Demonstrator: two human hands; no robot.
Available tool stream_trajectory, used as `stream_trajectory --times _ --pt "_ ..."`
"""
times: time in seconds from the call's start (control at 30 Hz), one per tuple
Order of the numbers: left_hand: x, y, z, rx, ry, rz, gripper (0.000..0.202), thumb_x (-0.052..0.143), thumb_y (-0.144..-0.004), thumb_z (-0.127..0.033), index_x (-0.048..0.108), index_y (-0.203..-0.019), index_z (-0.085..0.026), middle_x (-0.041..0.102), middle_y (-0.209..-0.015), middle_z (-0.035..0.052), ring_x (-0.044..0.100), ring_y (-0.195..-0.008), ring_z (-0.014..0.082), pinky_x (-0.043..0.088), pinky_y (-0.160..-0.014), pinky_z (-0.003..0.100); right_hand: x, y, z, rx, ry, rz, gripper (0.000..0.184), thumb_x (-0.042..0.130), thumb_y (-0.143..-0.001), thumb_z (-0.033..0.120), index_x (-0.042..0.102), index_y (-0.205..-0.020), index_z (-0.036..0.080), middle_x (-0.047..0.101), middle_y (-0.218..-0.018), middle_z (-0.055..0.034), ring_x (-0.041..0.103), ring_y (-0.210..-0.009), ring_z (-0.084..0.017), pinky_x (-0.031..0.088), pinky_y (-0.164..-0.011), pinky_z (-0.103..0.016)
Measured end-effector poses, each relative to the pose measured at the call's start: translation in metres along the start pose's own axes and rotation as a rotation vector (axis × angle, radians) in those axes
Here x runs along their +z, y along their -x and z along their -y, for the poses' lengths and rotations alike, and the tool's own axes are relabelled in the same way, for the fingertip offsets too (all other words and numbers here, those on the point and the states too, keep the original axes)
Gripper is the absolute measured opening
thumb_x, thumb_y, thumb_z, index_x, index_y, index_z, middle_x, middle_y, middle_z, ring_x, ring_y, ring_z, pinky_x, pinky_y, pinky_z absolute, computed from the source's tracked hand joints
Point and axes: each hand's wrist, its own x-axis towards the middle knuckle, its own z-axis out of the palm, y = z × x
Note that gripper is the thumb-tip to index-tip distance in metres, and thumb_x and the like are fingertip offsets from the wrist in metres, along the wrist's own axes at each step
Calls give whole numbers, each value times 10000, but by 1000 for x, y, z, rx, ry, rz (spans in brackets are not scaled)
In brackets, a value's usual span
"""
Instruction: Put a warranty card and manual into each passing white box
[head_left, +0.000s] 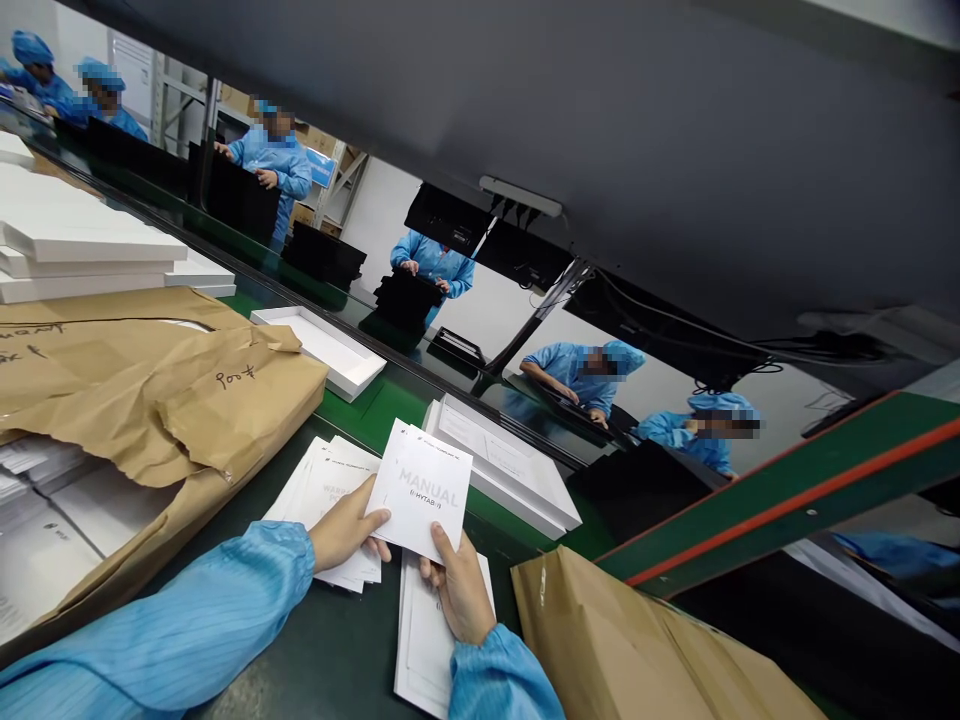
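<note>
A white booklet (424,490) printed "MANUAL" is held up between both hands above the dark green bench (330,650). My left hand (346,526) pinches its left edge, thumb on top. My right hand (457,588) grips its lower edge, thumb on the cover. Both arms wear blue sleeves. Under my left hand lies a fanned stack of white leaflets (324,478). Below my right hand sits a second stack of white booklets (427,640).
A torn brown paper wrap (142,385) holding white papers lies at left, another brown paper pack (637,650) at lower right. White boxes (501,462) and an open white tray (324,348) sit on the green belt. Stacked white boxes (82,250) stand far left. Several people in blue work opposite.
</note>
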Motion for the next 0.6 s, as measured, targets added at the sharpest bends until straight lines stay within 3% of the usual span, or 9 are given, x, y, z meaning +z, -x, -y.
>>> stream_trajectory --times 0.4,0.6 --pt "1 -1 0 1 27 -42 470 384 -756 -267 221 -1193 -209 518 -989 99 581 -521 109 437 -489 225 1 2 1 16 -91 14 275 506 -697 392 458 -864 179 509 -646 15 380 -424 -52 306 -382 -183" --pt "0 0 3 19 35 -40 475 377 -761 -269 207 -1202 -219 497 -1028 96 580 -529 109 436 -495 226 1 1 1 19 -98 21 257 514 -693 385 480 -843 180 471 -549 34 389 -434 -63 313 -393 -181"
